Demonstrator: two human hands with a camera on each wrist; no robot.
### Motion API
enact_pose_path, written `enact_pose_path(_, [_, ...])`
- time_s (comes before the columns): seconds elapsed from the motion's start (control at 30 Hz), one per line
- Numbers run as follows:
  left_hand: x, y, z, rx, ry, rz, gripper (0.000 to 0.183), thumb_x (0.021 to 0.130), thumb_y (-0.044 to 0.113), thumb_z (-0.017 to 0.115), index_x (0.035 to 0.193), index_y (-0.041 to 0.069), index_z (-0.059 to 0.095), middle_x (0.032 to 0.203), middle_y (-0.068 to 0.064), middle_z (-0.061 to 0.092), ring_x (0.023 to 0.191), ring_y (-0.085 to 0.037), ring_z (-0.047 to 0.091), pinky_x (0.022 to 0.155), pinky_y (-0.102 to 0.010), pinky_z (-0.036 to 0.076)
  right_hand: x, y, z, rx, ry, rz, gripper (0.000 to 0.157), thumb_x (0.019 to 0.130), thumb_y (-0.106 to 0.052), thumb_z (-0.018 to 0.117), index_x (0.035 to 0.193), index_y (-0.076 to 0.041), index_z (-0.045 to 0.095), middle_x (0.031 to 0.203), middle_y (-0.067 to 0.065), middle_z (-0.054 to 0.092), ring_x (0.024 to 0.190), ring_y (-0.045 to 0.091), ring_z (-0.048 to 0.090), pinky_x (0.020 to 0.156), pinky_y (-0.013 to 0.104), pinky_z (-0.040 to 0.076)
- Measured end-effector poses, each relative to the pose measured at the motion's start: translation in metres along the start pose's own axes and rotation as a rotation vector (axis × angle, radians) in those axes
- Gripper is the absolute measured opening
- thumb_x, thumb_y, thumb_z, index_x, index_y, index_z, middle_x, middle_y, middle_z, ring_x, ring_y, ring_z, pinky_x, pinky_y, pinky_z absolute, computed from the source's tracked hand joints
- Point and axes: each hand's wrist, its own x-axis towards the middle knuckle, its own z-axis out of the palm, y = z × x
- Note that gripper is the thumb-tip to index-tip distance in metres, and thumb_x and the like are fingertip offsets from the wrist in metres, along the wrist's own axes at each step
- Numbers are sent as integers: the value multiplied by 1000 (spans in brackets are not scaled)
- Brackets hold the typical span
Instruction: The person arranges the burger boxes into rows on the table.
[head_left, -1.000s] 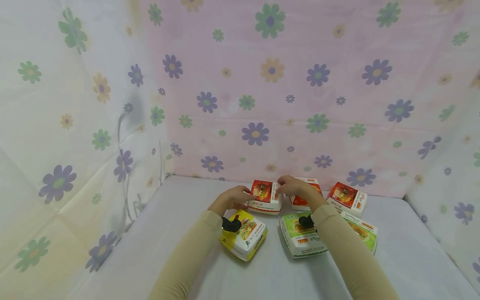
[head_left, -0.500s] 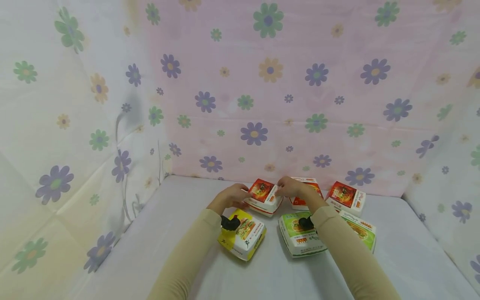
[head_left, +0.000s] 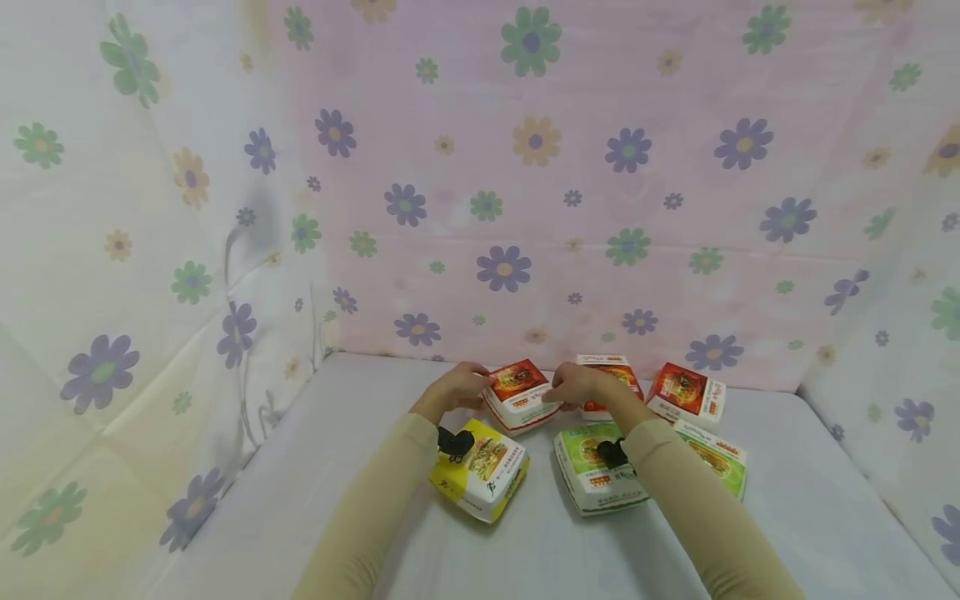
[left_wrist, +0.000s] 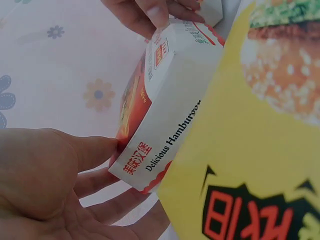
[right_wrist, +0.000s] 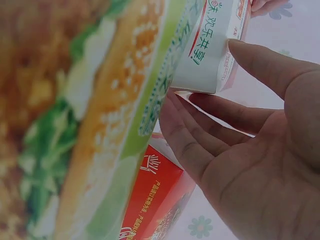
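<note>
Before a flowered pink cloth point(head_left: 465, 171), on a pale bench point(head_left: 517, 557), we see a red-and-white burger box point(head_left: 521, 398) just beyond a yellow box point(head_left: 483, 471) and a green box point(head_left: 588, 479); a left hand point(head_left: 452, 390) and a right hand point(head_left: 585, 388), both half-curled, grip its opposite sides

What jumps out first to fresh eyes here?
Probably the flowered cloth, which fills the upper part of the head view. Next, the red box toward the back of the table, held between the left hand and right hand. Then the yellow box, the only one of that colour, nearer the camera beside the left wrist.
</note>
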Motion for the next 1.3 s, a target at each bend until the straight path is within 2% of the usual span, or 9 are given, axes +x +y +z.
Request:
enact_pose_path(0.17, [-3, 0, -1, 11, 3, 9, 49, 108, 21, 54, 148, -4, 42, 148, -26, 45, 115, -35, 62, 99, -47, 54, -3, -2, -1, -5, -4, 15, 37, 102, -30, 65, 116, 4, 67, 104, 14, 70, 98, 33, 70, 87, 44, 57])
enact_pose_path(0.27, [-10, 3, 0, 44, 20, -1, 60, 107, 27, 55, 153, -5, 33, 153, -27, 39, 123, -41, 59, 101, -48, 53, -6, -4, -5, 32, 11, 22, 48, 103, -32, 63, 130, 8, 59, 121, 20, 66, 105, 34, 68, 90, 44, 57])
enact_pose_path(0.4, [-18, 10, 4, 109, 33, -48, 76, 103, 33, 63, 156, -7, 26, 156, -28, 36, 118, -41, 63, 95, -44, 57, -7, -5, -9, 186, 22, 46, 63, 106, -31, 57, 150, 10, 37, 151, 29, 43, 126, 42, 57, 103, 49, 51])
enact_pose_path(0.5, [-20, 13, 7, 144, 29, -81, 81, 100, 35, 68, 155, -7, 27, 154, -27, 38, 109, -36, 67, 89, -39, 59, -4, -5, -8, 326, 8, 87, 67, 108, -30, 52, 155, 9, 25, 159, 30, 29, 137, 47, 45, 109, 53, 45])
enact_pose_path(0.67, [-21, 12, 9, 133, 17, -117, 80, 99, 35, 70, 154, -8, 30, 150, -26, 43, 101, -31, 68, 88, -36, 59, 5, -4, -3, 471, -30, 149, 63, 109, -26, 50, 156, 8, 24, 155, 31, 34, 137, 49, 43, 109, 53, 46])
enact_pose_path(0.83, [-19, 8, 9, 123, -10, -122, 60, 100, 31, 69, 138, -9, 47, 127, -22, 58, 101, -31, 68, 93, -40, 57, 10, -3, 2, 502, -58, 155, 60, 109, -21, 48, 155, 10, 24, 149, 32, 42, 134, 50, 47, 104, 53, 50])
enact_pose_path(0.93, [-17, 7, 8, 115, -28, -125, 52, 101, 28, 67, 134, -8, 50, 120, -20, 61, 101, -31, 68, 93, -40, 57, 10, -3, 3, 507, -74, 161, 59, 109, -19, 49, 155, 9, 25, 146, 30, 45, 133, 49, 48, 103, 52, 51])
enact_pose_path(1.13, [-15, 10, 5, 39, -57, -126, 47, 104, 20, 63, 138, -9, 47, 122, -22, 59, 86, -25, 69, 82, -36, 61, 9, -2, 5, 516, -88, 173, 49, 107, -17, 52, 147, 8, 37, 135, 26, 54, 121, 42, 58, 97, 49, 55])
enact_pose_path(1.3, [-10, 5, 3, -43, -76, -118, 51, 104, 14, 61, 145, -10, 42, 136, -28, 52, 101, -35, 70, 84, -41, 61, 5, -4, 9, 557, -109, 174, 48, 105, -13, 55, 145, 8, 37, 132, 27, 54, 114, 40, 64, 95, 49, 56])
